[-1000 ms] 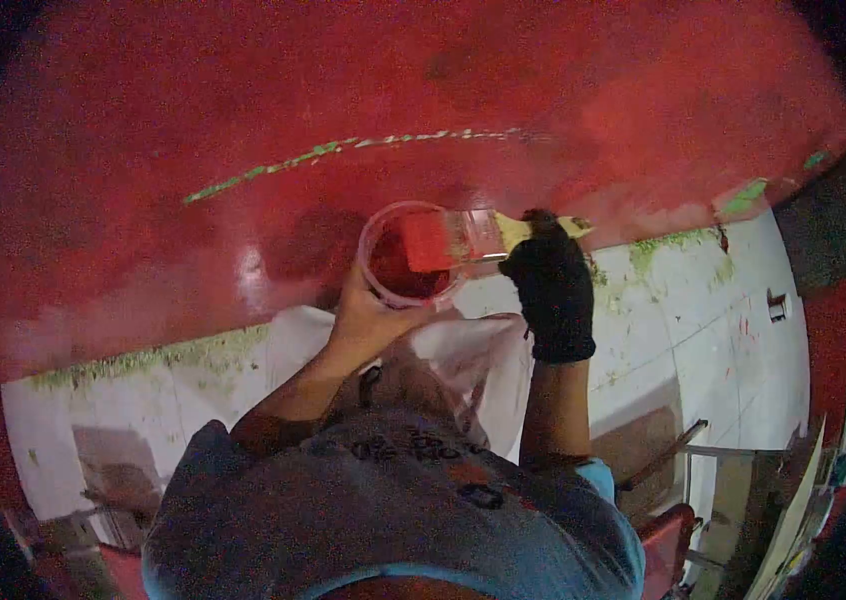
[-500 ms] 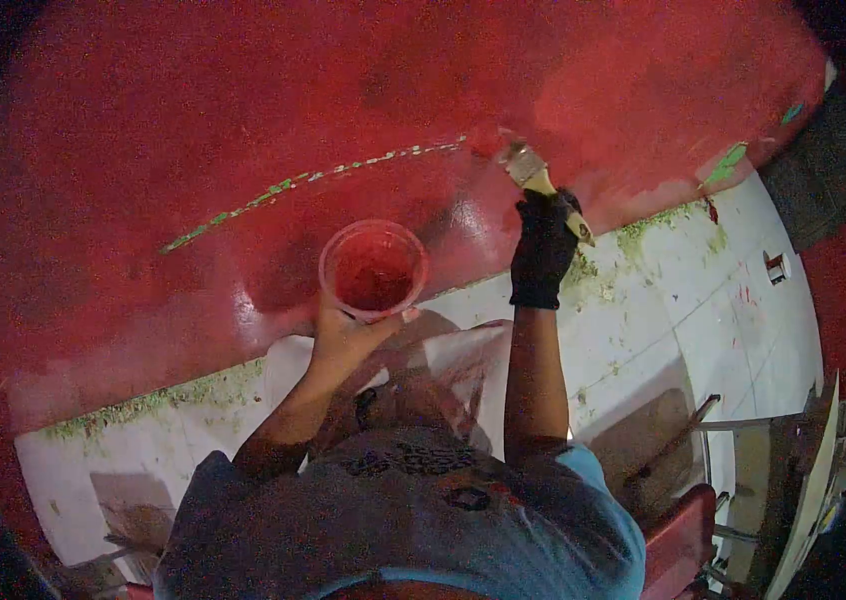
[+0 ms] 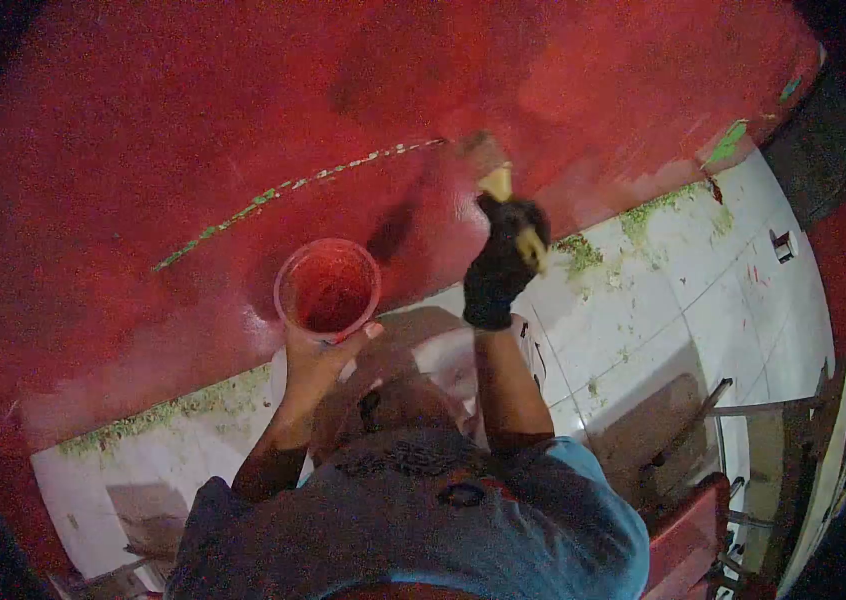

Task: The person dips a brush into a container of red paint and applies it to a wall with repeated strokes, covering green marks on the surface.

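Observation:
A clear-rimmed plastic tub [image 3: 328,290] with red paint inside is held by my bare left hand [image 3: 328,355], thumb along its near side. In a black glove, my right hand [image 3: 508,250] grips the wooden handle of a wide paintbrush [image 3: 486,158]. The bristle end is blurred and overlaps the red wall [image 3: 273,120], close to the right end of a long scar [image 3: 288,188] of chipped green and white. The brush lies to the right of the tub and farther up the wall.
Green and dark flakes [image 3: 578,250] litter the white tiled floor [image 3: 633,320] along the wall's foot. A red chair [image 3: 688,535] stands at lower right, and a dark object [image 3: 823,160] lies at the right edge. Another green patch [image 3: 728,142] shows on the wall.
My right hand and the brush have moved left, toward the end of the chipped line. The tub in my left hand has shifted left and slightly down. The view has shifted a little.

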The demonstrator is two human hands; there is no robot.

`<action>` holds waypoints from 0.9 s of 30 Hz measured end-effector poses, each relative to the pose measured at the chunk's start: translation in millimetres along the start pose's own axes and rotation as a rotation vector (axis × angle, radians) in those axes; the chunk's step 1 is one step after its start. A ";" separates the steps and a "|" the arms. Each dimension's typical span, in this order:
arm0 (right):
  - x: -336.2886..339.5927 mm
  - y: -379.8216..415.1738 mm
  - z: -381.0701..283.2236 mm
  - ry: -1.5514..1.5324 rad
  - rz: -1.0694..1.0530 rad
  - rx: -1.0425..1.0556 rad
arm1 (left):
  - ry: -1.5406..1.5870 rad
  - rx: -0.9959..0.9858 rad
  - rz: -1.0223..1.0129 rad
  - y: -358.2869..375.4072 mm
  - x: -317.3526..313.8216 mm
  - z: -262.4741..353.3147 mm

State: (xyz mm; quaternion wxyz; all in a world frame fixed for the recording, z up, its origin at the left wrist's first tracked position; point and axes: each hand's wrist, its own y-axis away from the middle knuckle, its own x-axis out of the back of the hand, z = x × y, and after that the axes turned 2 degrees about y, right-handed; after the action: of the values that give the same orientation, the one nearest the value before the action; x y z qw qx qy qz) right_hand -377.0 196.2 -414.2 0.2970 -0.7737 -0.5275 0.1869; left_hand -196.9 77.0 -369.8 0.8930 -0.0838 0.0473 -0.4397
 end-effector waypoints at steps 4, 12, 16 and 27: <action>10.8 -20.3 34.9 -0.298 0.072 -0.226 | -0.116 -0.031 0.037 3.1 2.3 8.6; -4.4 -42.7 -42.9 -0.659 0.181 -0.220 | -0.068 0.026 -0.008 3.0 9.9 -10.4; -0.2 -48.5 -42.7 -0.519 0.175 -0.257 | 0.013 0.141 -0.003 6.8 7.4 8.1; -16.0 -32.6 -66.7 -0.835 0.048 -0.164 | 0.025 0.092 -0.036 8.8 6.5 3.7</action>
State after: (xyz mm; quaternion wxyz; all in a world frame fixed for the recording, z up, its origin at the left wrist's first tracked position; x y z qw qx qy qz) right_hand -365.8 172.6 -342.9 -0.0089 -0.6647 -0.5975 0.4485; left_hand -185.5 77.5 -367.9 0.8873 -0.0379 0.0368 -0.4583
